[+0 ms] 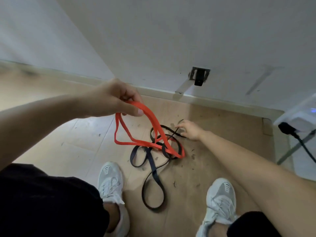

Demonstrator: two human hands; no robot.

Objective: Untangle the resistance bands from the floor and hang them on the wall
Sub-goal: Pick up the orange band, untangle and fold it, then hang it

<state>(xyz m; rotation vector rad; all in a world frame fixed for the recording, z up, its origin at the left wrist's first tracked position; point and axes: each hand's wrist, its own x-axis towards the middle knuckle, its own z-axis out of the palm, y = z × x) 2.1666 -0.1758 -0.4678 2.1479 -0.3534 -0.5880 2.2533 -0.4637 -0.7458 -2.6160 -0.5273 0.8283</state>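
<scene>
Orange band (150,120) hangs from the left hand (114,100), which is lifted up with the arm reaching forward. Its fingers and thumb are pinched shut on the band's top loop. The band's low end lies on the wooden floor (222,134), mixed up with the black bands (152,170) between two white shoes (111,178). The right hand (188,130) reaches down to the floor, arm stretched out, fingers pinching a thin black strand near the wall (171,40).
</scene>
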